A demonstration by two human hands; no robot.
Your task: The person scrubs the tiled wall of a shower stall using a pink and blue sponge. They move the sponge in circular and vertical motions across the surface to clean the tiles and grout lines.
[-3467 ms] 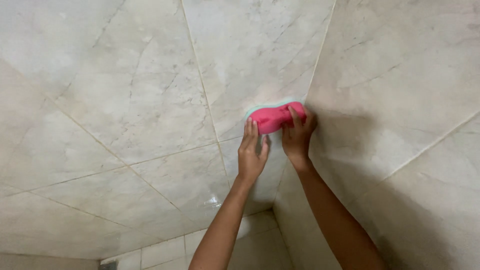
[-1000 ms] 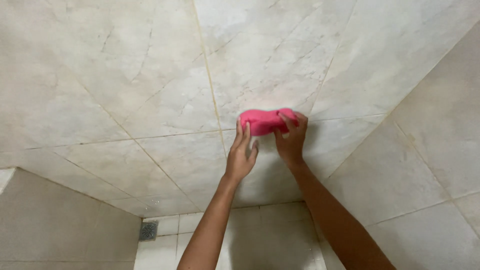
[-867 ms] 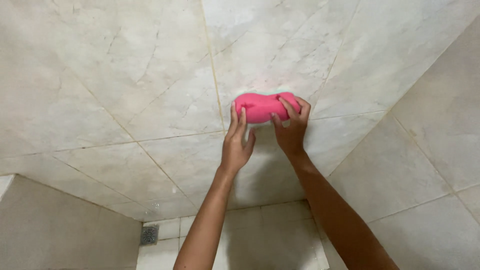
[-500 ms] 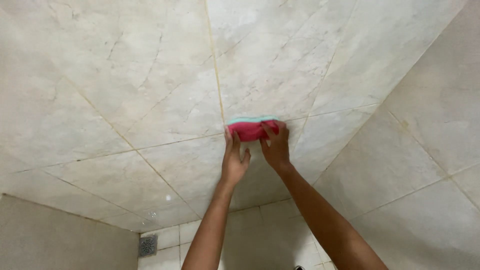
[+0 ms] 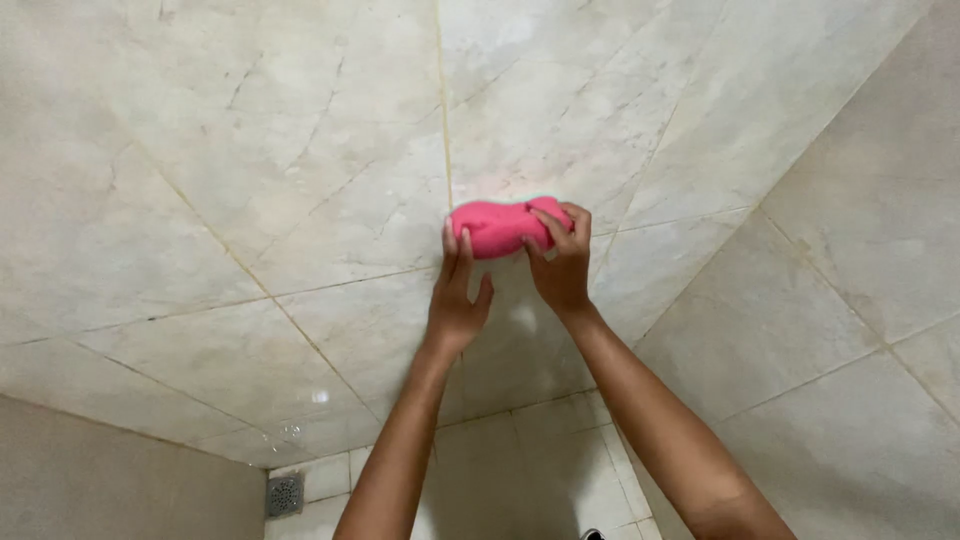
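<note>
1. A pink, rounded soft sponge (image 5: 497,226) is pressed flat against the pale marbled wall tile (image 5: 300,150), just right of a vertical grout line (image 5: 441,110) and just above a horizontal one.
2. Left hand (image 5: 455,300): fingers are laid nearly flat and close together, fingertips touching the sponge's lower left edge — a steadying press, not a clasp.
3. Right hand (image 5: 560,262): fingers are curled over the sponge's right end, thumb beneath; the sponge is held by this hand.
4. Both arms are stretched far out and up from the near edge of the view; the corner with the right-hand wall (image 5: 850,250) lies near on the right.
5. The tile below the sponge looks wet and glossy; shiny spots are also seen lower left.
6. A tiled floor (image 5: 520,460) and a small square metal drain grate (image 5: 284,493) are seen near, bottom left.
7. Risks, as judged:
   - The sponge could slide out of the grip — slick tile, and only one hand is wrapped round it.
   - With the arms at full reach, pressure may be uneven and a hand could skid across the surface.
   - If the floor is wet, footing could be lost while the body is leaned in.
</note>
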